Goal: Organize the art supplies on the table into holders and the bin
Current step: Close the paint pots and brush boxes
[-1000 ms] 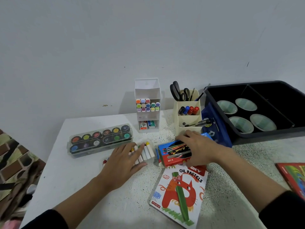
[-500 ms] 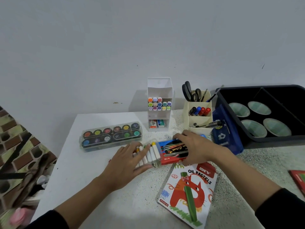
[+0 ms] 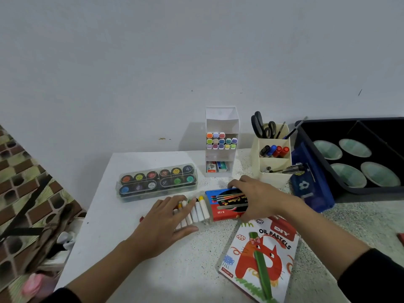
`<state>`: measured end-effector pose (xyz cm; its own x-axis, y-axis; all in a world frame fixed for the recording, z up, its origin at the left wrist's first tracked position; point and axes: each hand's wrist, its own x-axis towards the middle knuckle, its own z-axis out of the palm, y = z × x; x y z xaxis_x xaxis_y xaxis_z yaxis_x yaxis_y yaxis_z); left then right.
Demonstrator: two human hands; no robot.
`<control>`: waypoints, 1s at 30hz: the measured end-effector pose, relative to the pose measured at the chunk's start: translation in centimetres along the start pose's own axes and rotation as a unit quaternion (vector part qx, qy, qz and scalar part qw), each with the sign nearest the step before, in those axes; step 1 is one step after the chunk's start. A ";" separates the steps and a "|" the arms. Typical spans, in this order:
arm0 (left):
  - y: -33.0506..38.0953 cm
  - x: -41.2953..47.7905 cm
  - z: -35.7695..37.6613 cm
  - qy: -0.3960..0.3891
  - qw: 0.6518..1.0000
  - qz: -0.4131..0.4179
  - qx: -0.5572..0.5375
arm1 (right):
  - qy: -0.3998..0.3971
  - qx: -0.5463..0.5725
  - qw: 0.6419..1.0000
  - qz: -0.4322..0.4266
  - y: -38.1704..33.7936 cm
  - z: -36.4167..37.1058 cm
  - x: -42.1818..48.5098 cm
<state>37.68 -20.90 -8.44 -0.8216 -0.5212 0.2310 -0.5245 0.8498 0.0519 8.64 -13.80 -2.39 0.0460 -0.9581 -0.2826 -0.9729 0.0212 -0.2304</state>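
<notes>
A row of white-wrapped crayons (image 3: 200, 209) lies at the table's middle, sticking out of a red and blue crayon box (image 3: 220, 203). My left hand (image 3: 167, 224) rests flat on the crayons with straight fingers. My right hand (image 3: 260, 199) grips the crayon box from above, fingers curled over its far edge. An oil pastels box (image 3: 262, 259) with a red cat lies in front of the crayon box. A clear case of paint pots (image 3: 157, 181) sits behind my left hand.
A white tiered holder (image 3: 222, 127) with markers stands at the back. Beside it a cream holder (image 3: 274, 165) keeps scissors and pens. A black bin (image 3: 323, 169) with several bowls sits at the right, a blue pouch (image 3: 310, 186) leaning on it. The table's left edge drops off.
The view has shifted left, so everything sits further right in frame. My right hand has pushed the crayon box left against the crayons under my left hand.
</notes>
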 end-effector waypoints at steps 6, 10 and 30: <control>-0.8 -0.8 -0.2 -0.044 0.997 -0.026 -0.052 | 0.029 0.001 0.999 -0.030 -0.4 0.0 0.6; -1.3 -0.8 -0.2 -0.044 0.996 -0.033 -0.073 | 0.037 0.003 0.998 -0.052 -0.5 -0.3 0.8; -0.4 0.2 -1.7 -0.133 0.987 -0.024 -0.090 | 0.021 -0.008 0.994 -0.108 -1.6 0.1 1.5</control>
<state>38.15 -21.23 -6.80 -0.8384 -0.5436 -0.0389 -0.5366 0.8110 0.2332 10.30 -15.22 -2.52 0.2458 -0.9507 -0.1894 -0.9447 -0.1911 -0.2665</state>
